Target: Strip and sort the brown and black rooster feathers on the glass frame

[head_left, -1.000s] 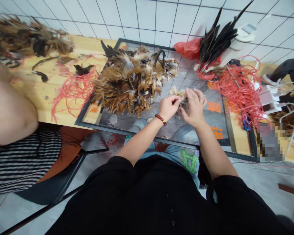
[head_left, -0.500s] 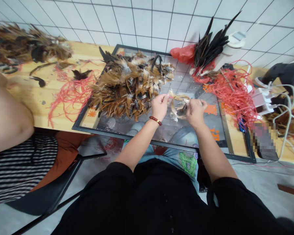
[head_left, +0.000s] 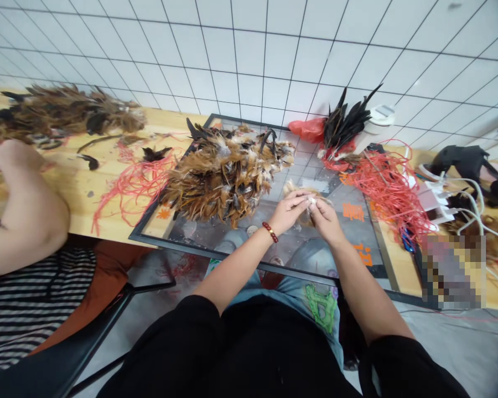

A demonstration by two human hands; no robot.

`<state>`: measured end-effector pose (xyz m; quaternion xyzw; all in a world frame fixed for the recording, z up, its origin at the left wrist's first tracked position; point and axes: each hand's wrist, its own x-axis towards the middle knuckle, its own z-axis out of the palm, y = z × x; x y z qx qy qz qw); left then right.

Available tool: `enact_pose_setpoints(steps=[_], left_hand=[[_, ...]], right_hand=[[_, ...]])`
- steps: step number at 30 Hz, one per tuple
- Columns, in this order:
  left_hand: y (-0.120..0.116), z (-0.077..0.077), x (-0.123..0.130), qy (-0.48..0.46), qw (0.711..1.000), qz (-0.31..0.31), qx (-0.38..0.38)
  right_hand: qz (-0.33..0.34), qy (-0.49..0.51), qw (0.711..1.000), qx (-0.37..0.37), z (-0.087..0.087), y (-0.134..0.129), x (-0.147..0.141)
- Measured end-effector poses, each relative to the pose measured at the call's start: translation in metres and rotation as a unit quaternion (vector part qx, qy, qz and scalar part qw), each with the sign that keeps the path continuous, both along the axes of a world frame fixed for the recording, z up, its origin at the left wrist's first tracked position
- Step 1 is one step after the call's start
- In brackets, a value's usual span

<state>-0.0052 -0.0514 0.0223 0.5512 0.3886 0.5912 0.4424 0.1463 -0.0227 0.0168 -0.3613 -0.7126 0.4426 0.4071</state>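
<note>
My left hand [head_left: 292, 209], with a beaded bracelet at the wrist, is closed on light tan feathers [head_left: 289, 189] that stick out past the fingers. My right hand [head_left: 327, 218] pinches the pale ends of the same feathers, its fingertips meeting those of the left. Both hands are just above a framed glass panel [head_left: 232, 243]; part of the feathers is hidden behind the fingers. Left of the hands, a large heap of brown and golden feathers [head_left: 228, 177] lies on the panel.
Red plastic strings [head_left: 385, 182] are piled on the right, beside black feathers [head_left: 346, 124] and a red bag [head_left: 307, 130]. More strings [head_left: 128, 182] lie at left. White cables [head_left: 477, 199] and a pixelated object [head_left: 454, 271] are at far right. A co-worker's arm [head_left: 29, 204] is at left.
My hands have come together, the left moving right toward the other, with the feathers gathered between them. The camera view has tilted up, showing more wall. The co-worker's forearm has come into view.
</note>
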Motion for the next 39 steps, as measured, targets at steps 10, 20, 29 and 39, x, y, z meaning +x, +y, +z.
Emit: enact_pose_setpoints(steps=[10,20,29,39], left_hand=[[0.005,0.007,-0.003,-0.264,0.951,0.040,-0.154],[-0.001,0.016,-0.003,-0.327,0.900,-0.055,-0.282],[-0.001,0.001,0.005,-0.163,0.961,-0.032,-0.219],[0.002,-0.012,0.004,-0.089,0.984,0.021,-0.155]], right_hand=[[-0.007,-0.091,0.994,0.056,0.001,0.002,0.004],[-0.134,-0.083,0.966,0.204,0.001,0.005,0.004],[-0.045,-0.081,0.975,0.200,0.004,-0.001,0.003],[-0.052,-0.081,0.983,0.158,0.002,0.002,0.003]])
